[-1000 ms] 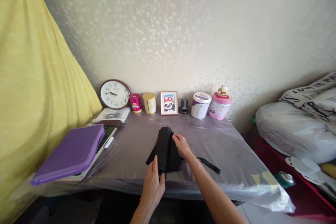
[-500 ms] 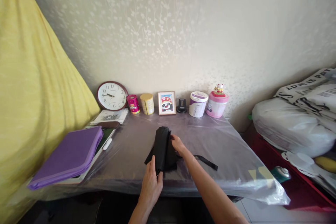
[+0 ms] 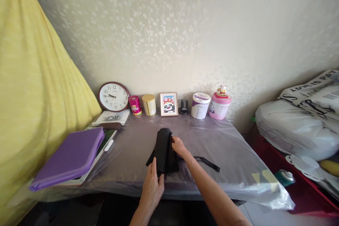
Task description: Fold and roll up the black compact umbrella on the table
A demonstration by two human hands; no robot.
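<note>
A black rolled bundle of fabric (image 3: 162,150) lies lengthwise near the middle of the plastic-covered table (image 3: 127,152), with loose black flaps spread at its sides. My left hand (image 3: 152,184) grips its near end, thumb on the right and fingers on the left. Closed on the bundle's upper right edge is my right hand (image 3: 178,146), its fingertips partly hidden by the fabric. From under my right forearm a black strap (image 3: 209,162) runs out to the right on the table.
A clock (image 3: 113,96), tins, a framed panda picture (image 3: 168,104) and tubs (image 3: 200,106) line the wall. A purple folder (image 3: 69,155) lies on books at left, beside a yellow curtain (image 3: 39,77). White bags (image 3: 291,127) are piled at right.
My right hand has shifted very slightly left and up along the bundle's edge. The bundle and my left hand look almost the same.
</note>
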